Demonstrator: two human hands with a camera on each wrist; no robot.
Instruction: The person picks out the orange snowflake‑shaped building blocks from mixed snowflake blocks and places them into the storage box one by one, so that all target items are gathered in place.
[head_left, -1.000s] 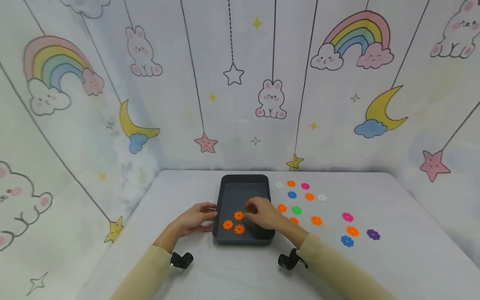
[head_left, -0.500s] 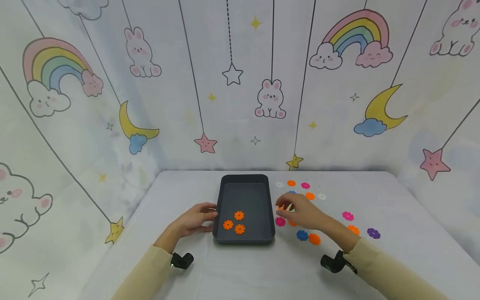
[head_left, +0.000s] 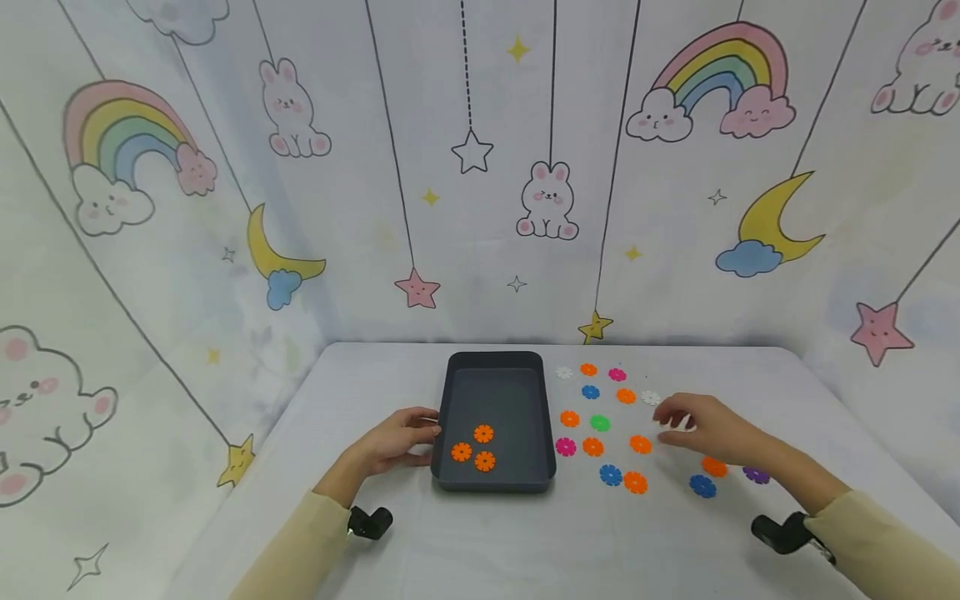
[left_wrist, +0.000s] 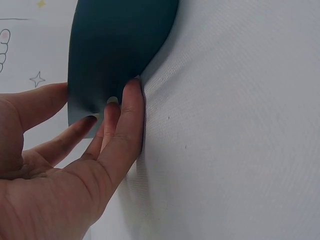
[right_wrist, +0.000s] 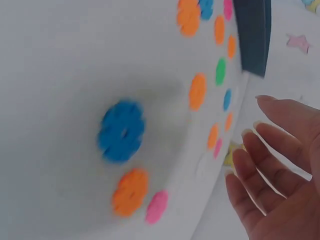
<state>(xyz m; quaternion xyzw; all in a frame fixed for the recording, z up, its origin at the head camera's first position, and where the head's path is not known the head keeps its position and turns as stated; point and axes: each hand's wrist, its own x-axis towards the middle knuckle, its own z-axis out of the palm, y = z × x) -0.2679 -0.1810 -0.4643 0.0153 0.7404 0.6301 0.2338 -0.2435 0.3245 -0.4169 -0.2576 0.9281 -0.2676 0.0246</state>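
A dark grey tray point(head_left: 495, 392) stands mid-table with three orange flower discs point(head_left: 484, 461) in its near part. My left hand point(head_left: 396, 437) rests against the tray's left side; in the left wrist view its fingers point(left_wrist: 131, 107) touch the outer wall, thumb at the rim. Over the table, right of the tray, hovers my right hand point(head_left: 708, 427), fingers slightly bent and apart with nothing between them. An orange disc point(head_left: 641, 444) and a white disc point(head_left: 650, 398) lie left of it. The right wrist view shows the same hand point(right_wrist: 280, 170) above a blue disc point(right_wrist: 121, 131).
Several more discs lie right of the tray, among them a green one point(head_left: 600, 423), a pink one point(head_left: 566, 447) and a blue one point(head_left: 611, 475). A purple disc point(head_left: 756, 475) is partly under the right forearm. A patterned cloth point(head_left: 480, 250) hangs behind the table.
My right hand has moved right, from over the tray, past the nearer discs, to the table's right part. The left hand has stayed at the tray. The three orange discs lie as before.
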